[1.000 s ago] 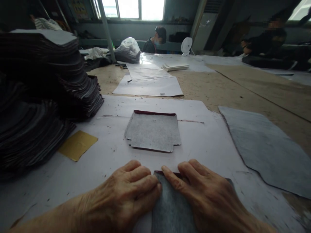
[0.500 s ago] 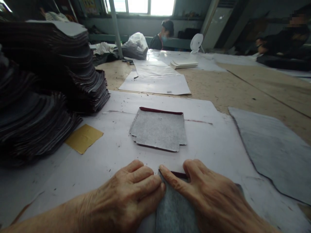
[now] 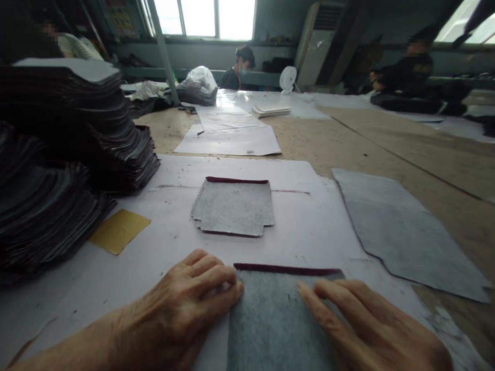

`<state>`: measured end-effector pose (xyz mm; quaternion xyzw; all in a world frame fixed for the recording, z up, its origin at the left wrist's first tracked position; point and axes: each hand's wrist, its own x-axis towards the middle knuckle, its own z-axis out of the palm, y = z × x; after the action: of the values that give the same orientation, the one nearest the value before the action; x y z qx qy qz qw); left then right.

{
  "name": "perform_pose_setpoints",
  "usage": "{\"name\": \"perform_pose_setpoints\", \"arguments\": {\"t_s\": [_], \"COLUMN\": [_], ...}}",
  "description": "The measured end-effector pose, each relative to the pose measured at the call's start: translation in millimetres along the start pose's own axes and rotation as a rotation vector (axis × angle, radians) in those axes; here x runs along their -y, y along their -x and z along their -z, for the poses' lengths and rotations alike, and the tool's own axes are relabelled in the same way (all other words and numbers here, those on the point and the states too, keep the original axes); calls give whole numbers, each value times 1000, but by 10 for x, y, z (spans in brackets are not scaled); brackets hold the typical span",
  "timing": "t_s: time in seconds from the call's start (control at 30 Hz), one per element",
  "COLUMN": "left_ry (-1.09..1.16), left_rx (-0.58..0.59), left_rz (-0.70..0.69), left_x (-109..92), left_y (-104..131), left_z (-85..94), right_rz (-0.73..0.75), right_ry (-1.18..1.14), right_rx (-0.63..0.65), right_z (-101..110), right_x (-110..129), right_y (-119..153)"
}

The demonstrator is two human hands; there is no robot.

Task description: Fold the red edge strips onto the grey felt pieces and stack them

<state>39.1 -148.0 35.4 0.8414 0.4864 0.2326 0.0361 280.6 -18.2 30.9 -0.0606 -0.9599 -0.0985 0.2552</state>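
A grey piece [image 3: 276, 319] with a dark red folded strip along its top edge lies on the white sheet at the bottom centre. My left hand [image 3: 185, 304] pinches its upper left corner between curled fingers and thumb. On its right side rests my right hand [image 3: 367, 324], fingers stretched out and slightly apart, fingertips near the piece's surface. Farther forward lies a smaller stack of grey pieces [image 3: 235, 206] with notched lower corners and a dark red top edge. A larger grey piece [image 3: 402, 226] lies at the right.
Tall stacks of dark pieces [image 3: 116, 139] stand at the left, beside a yellow square [image 3: 120, 231]. White sheets [image 3: 232, 139], a plastic bag [image 3: 199, 85] and a small white fan [image 3: 288, 79] are farther back. Three people sit beyond the table.
My right hand has moved right and opened away from the upper left corner, uncovering the red strip. My left hand stays at that corner. The view has turned slightly right and upward.
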Motion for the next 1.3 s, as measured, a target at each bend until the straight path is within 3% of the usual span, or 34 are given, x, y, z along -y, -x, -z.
{"name": "perform_pose_setpoints", "arguments": {"t_s": [0.1,0.2,0.33,0.47,0.57,0.73,1.17,1.3], "left_ry": [-11,-27,-2,88,172,184,120,66], "left_rx": [-60,-192,-186,-186,-172,-161,-55,-93], "left_rz": [34,94,110,141,176,170,35,-22], "left_x": [3,40,-40,-184,-223,-221,-217,-222], "left_y": [68,31,-402,-950,-1134,-1124,-1126,-1113], "left_z": [-26,-65,-186,-464,-645,-698,-714,-700], "right_rz": [-151,-269,-323,-346,-387,-522,-604,-660], "right_ry": [9,-81,-139,-170,-210,-101,-132,-131], "right_rx": [-3,-36,-41,-60,-94,-191,-91,-21], "right_z": [91,91,59,49,39,-1,-42,-11], "right_x": [5,31,53,72,69,50,52,53], "right_y": [204,247,221,239,275,327,300,265]}}
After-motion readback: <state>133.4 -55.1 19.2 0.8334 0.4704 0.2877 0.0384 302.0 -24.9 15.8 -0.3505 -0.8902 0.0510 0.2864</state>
